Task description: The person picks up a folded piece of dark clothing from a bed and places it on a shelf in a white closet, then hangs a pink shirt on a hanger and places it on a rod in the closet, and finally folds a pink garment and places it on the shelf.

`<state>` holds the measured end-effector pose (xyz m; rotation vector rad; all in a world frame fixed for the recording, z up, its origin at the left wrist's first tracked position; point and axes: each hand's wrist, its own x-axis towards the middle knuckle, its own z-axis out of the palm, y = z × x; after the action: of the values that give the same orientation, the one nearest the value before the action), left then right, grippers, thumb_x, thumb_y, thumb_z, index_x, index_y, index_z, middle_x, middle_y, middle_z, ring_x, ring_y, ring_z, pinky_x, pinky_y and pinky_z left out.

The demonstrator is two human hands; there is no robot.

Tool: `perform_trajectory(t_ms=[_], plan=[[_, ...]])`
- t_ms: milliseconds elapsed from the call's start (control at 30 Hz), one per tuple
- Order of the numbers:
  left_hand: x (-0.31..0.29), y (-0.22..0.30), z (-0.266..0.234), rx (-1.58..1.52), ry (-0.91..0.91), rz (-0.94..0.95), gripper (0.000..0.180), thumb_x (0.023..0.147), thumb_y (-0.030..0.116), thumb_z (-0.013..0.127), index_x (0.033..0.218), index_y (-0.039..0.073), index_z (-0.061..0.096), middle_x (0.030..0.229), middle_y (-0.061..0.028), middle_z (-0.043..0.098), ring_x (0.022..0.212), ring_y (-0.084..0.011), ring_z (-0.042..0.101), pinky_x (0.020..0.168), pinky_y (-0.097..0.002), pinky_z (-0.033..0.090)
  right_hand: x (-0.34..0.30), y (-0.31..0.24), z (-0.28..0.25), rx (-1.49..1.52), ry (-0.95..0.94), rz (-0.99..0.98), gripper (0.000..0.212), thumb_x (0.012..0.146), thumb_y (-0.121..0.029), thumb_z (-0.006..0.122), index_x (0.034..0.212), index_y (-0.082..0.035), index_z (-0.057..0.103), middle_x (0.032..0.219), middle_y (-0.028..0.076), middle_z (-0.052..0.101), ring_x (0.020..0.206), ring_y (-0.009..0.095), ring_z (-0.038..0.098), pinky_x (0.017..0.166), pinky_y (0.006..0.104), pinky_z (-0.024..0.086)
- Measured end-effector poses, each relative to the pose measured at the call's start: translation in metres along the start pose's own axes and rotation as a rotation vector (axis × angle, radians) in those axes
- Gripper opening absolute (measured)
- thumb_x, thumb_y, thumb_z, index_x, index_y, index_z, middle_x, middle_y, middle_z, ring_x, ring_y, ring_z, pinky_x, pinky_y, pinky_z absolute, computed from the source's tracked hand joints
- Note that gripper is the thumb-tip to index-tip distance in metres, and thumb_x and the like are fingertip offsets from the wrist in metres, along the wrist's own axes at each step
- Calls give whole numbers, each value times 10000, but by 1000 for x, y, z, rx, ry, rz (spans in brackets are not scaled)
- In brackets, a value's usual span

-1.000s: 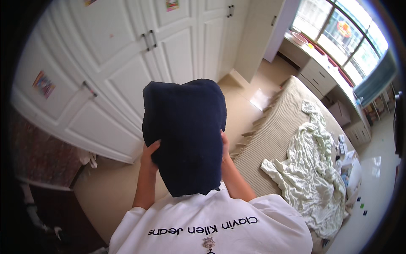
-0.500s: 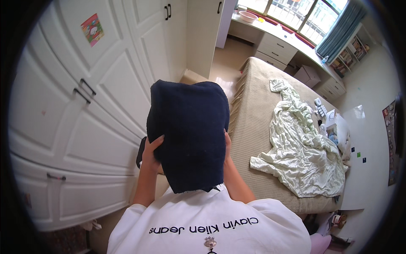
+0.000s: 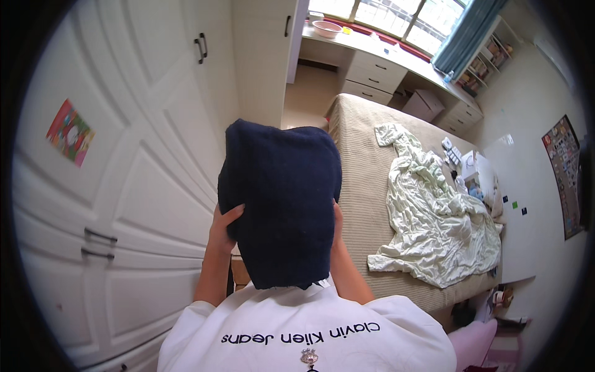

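Note:
A folded navy blue cloth, thick and soft-looking, is held up in front of my chest. My left hand grips its left side, thumb on the near face and the other fingers hidden behind. On the opposite side my right hand is closed against the edge, with only part of it showing. The cloth's lower edge looks frayed and hangs over the top of my white shirt. Whether it is a garment or a towel cannot be made out.
White wardrobe doors rise close on my left. To the right stands a bed with a beige ribbed cover, a crumpled pale green garment spread on it. A desk with a pink basin runs under the window.
My view has turned, so the wardrobe's sticker and handles sit farther left and lower, and the bed and desk have shifted left. Both hands keep the same hold on the navy cloth.

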<state>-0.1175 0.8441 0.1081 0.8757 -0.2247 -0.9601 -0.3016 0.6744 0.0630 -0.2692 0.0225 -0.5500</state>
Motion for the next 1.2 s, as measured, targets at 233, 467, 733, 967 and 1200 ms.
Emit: perform_trajectory(t_ms=[233, 467, 733, 967, 1200], plan=[[103, -10, 35, 22, -32, -118, 656, 742, 98, 673, 1318, -21, 384, 1218, -161, 528, 1107, -272, 538, 951, -352, 437, 59, -50, -32, -26, 122, -143, 314, 922, -251, 446, 1167, -85, 551, 1076, 86, 642, 935, 221, 643, 800, 359, 550], [225, -20, 96, 21, -115, -100, 588, 777, 86, 645, 1305, -22, 412, 1218, -153, 540, 1104, -262, 547, 944, -352, 446, 155, -140, -57, -27, 28, -196, 312, 922, -239, 433, 1174, -89, 541, 1088, 83, 634, 954, 214, 634, 837, 355, 533], [354, -34, 177, 5, -151, -75, 565, 774, 89, 654, 1283, -27, 438, 1198, -147, 553, 1096, -258, 553, 939, -345, 449, 259, -260, -69, -105, 41, -238, 309, 919, -206, 430, 1180, -79, 535, 1103, 83, 630, 985, 208, 623, 853, 351, 524], [422, -47, 215, 36, -114, -102, 545, 764, 87, 664, 1259, -27, 465, 1172, -142, 572, 1065, -251, 573, 928, -337, 453, 303, -311, -94, -28, 17, -212, 340, 918, -201, 432, 1225, -79, 513, 1158, 79, 606, 1015, 208, 606, 889, 355, 502], [513, -60, 214, 16, -146, -187, 521, 787, 90, 643, 1266, -15, 465, 1185, -132, 570, 1072, -233, 570, 941, -324, 442, 367, -347, -128, -17, 50, -218, 349, 919, -203, 426, 1241, -95, 503, 1185, 80, 591, 1050, 206, 587, 919, 352, 482]])
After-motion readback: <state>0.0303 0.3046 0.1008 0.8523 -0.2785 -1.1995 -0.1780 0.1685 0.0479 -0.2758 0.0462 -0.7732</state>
